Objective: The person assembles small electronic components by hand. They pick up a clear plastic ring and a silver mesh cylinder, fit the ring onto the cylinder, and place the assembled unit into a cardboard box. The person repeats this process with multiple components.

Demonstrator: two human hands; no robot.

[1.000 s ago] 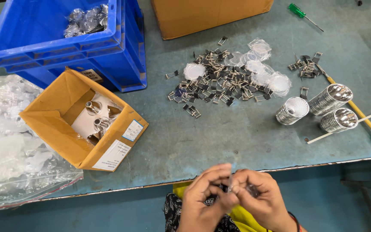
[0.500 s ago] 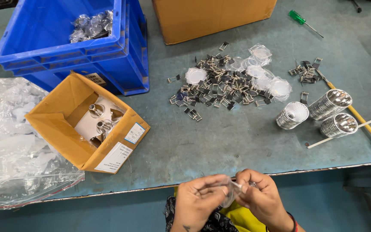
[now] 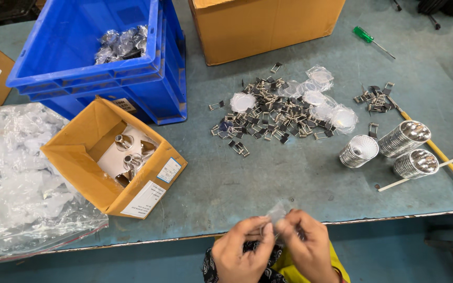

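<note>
My left hand (image 3: 239,251) and my right hand (image 3: 306,245) meet at the table's front edge, both pinching a small clear plastic piece (image 3: 277,213) held between the fingertips. Farther back on the table lies a pile of small metal spring clips (image 3: 268,115) mixed with several clear round discs (image 3: 321,97). To the right stand three ribbed silver reflector cups (image 3: 358,151), two of them (image 3: 405,139) (image 3: 416,163) lying on their sides.
A small open cardboard box (image 3: 112,160) with silver parts sits at the left, beside a clear plastic bag (image 3: 22,183). Stacked blue crates (image 3: 106,52) and a large cardboard box (image 3: 266,26) stand at the back. Green-handled screwdrivers (image 3: 372,42) (image 3: 436,152) lie at the right.
My hands stayed together at the table edge and shifted slightly right; the clear piece now shows above my fingertips. The view moved a little.
</note>
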